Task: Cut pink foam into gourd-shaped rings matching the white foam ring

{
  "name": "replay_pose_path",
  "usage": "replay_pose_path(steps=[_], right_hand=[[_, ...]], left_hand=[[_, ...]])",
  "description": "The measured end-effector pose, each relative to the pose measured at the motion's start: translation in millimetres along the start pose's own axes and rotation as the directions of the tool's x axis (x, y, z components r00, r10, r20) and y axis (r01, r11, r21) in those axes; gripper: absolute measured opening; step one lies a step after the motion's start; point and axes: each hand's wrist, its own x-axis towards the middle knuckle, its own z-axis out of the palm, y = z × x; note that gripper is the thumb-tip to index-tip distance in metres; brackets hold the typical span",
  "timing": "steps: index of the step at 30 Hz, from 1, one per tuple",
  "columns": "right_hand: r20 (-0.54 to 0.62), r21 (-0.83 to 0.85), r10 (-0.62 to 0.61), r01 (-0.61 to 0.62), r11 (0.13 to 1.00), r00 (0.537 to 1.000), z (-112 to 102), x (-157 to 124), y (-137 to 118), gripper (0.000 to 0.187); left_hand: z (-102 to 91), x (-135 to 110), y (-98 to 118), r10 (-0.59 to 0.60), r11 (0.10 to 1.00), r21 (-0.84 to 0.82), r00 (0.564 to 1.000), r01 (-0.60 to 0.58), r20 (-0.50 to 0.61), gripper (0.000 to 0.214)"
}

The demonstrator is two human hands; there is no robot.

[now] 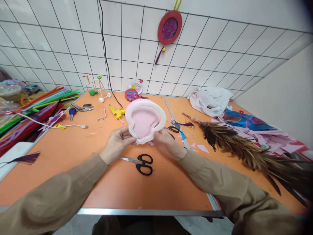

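Between my two hands is a pink and white foam shape [144, 122], a rounded pink base with a thick white rim, held up over the table. The fingers and thumb of my left hand [119, 142] pinch its lower left edge. My right hand [168, 142] grips the lower right edge, its fingers partly hidden. Black-handled scissors [140, 163] lie on the table just below the shape, blades pointing left. Behind it, a yellow glue gun [117, 112] rests on its side. A second pair of scissors [173, 128] is partly covered near my right hand.
Coloured pipe cleaners [46, 107] and keys [81, 108] lie at the left, with a white cable [56, 126]. A feather duster [234, 143], a white plastic bag [210, 101] and pink scraps [202, 148] occupy the right. A small stick tricycle [97, 88] stands by the tiled wall.
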Motion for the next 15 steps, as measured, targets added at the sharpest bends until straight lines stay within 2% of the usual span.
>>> replay_pose_path(steps=[6, 11, 15], right_hand=[[-0.216, 0.265, -0.013, 0.071, 0.962, 0.976, 9.1, 1.2, 19.9, 0.031], [-0.236, 0.343, 0.020, 0.065, 0.937, 0.971, 8.8, 1.7, 26.4, 0.021], [-0.245, 0.389, -0.015, 0.112, 0.914, 0.969, 9.1, 2.1, 29.2, 0.028]], left_hand=[[5.2, -4.8, -13.5, -0.128, 0.992, 0.011, 0.992, 0.128, 0.004, 0.021], [5.0, -4.6, -22.9, -0.162, 0.987, 0.008, 0.987, 0.162, -0.001, 0.024], [3.9, -5.8, -23.9, -0.212, 0.977, 0.030, 0.977, 0.212, -0.007, 0.023]])
